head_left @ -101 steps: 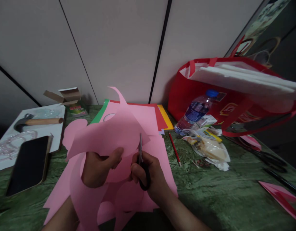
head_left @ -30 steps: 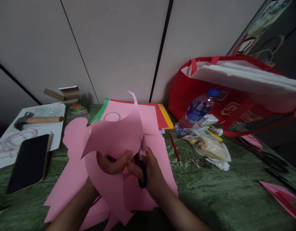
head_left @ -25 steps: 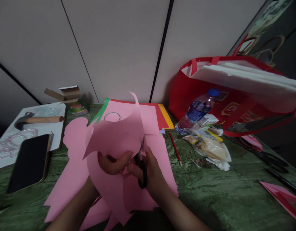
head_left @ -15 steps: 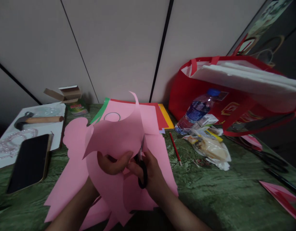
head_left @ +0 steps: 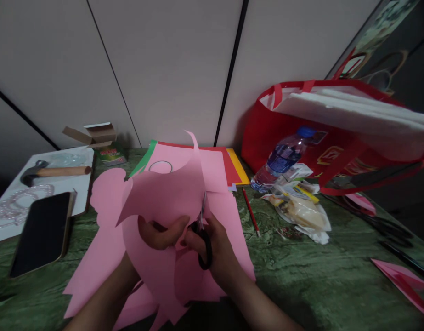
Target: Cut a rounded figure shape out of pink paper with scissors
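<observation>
A curved piece of pink paper (head_left: 163, 191) is raised over the table, with a thin strip curling up at its top. My left hand (head_left: 163, 234) pinches its lower edge between thumb and fingers. My right hand (head_left: 212, 241) is closed round the black handles of a pair of scissors (head_left: 205, 248). The blades point upward along the paper's right edge, partly hidden by it. Beneath both hands lie more pink sheets (head_left: 228, 243), and a scalloped pink cut-out (head_left: 108, 197) lies to the left.
Left are a phone (head_left: 42, 232), a hammer (head_left: 60, 171) and an opened small box (head_left: 110, 149). On the right stand a water bottle (head_left: 284, 158) and a red bag (head_left: 263, 124), with a red pencil (head_left: 251, 214) and a plastic packet (head_left: 306, 211) nearby. Coloured sheets (head_left: 237, 168) lie behind.
The scissors have tilted slightly and more of their blades shows beside the paper. The raised paper's left tip has shifted a little left; both hands stay nearly in place.
</observation>
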{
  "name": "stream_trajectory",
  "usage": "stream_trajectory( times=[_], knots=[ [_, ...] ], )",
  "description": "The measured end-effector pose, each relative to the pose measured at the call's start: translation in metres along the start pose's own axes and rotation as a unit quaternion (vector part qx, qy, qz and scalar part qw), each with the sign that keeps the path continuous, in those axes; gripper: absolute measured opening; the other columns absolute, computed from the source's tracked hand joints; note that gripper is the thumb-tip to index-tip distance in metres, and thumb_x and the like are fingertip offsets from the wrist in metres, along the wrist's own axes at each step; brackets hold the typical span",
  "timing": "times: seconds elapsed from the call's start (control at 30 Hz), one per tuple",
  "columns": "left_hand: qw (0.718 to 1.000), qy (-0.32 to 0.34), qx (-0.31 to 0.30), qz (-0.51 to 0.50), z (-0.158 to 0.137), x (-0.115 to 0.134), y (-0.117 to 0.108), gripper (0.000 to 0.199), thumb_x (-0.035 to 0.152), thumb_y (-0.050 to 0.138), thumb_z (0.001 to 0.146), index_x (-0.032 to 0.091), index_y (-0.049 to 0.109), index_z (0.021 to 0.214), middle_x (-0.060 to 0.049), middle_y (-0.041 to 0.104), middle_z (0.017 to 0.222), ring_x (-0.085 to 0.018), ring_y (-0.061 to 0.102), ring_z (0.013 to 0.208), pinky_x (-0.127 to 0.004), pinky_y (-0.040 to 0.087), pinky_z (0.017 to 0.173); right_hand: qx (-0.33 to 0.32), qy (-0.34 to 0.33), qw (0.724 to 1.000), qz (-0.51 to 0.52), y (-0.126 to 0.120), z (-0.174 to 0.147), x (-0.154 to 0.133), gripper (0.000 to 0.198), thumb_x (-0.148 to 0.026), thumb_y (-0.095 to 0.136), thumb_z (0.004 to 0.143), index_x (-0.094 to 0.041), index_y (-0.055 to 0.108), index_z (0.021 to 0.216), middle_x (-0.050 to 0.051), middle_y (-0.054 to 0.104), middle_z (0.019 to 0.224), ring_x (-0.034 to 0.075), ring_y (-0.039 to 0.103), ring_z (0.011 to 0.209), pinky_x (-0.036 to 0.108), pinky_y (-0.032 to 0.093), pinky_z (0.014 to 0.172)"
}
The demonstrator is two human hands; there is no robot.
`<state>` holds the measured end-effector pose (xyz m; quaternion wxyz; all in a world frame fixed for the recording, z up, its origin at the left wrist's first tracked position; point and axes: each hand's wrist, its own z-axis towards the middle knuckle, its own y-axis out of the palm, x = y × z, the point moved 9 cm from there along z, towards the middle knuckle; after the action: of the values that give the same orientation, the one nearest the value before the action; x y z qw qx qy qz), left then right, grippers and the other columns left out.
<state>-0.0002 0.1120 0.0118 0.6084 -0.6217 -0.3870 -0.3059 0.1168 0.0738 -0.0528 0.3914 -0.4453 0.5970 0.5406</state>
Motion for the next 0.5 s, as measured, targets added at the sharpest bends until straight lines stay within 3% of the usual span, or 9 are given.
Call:
stream_trajectory(
  times=[0.1,0.27,0.5],
  knots=[
    [0.998,-0.034,-0.011,0.042,-0.0003,-0.0055,0.0011,0.038,0.028,0.063,0.053,0.023,0.038,0.025,0.003,0.040,0.027,-0.011,0.039,0.033,-0.025,0.039,0.041,-0.002,0.000,1.000,-0.001,0.0006,-0.0006,-0.0009,0.038,-0.047,0.069,0.068,-0.021,0.047,0.083,-0.004,0.054,0.062,0.015,0.055,0.059,0.028,0.043,0.056],
    [1.000,0.007,-0.008,0.024,0.0006,-0.0052,0.0004,0.033,0.031,0.063,0.054,0.022,0.042,0.030,0.002,0.044,0.031,-0.012,0.043,0.036,-0.026,0.040,0.043,-0.001,-0.011,1.000,-0.005,-0.0002,-0.0007,-0.0009,0.038,-0.048,0.069,0.068,-0.021,0.047,0.084,-0.004,0.055,0.062,0.014,0.056,0.057,0.028,0.044,0.053],
    [0.999,-0.019,-0.012,0.032,-0.0017,-0.0015,0.0004,0.041,0.027,0.065,0.056,0.021,0.039,0.025,0.003,0.038,0.027,-0.009,0.037,0.031,-0.023,0.035,0.037,0.002,-0.004,1.000,-0.014,-0.0004,-0.0003,-0.0004,0.040,-0.049,0.069,0.067,-0.021,0.044,0.081,-0.006,0.052,0.057,0.012,0.051,0.053,0.027,0.041,0.050]
  ],
)
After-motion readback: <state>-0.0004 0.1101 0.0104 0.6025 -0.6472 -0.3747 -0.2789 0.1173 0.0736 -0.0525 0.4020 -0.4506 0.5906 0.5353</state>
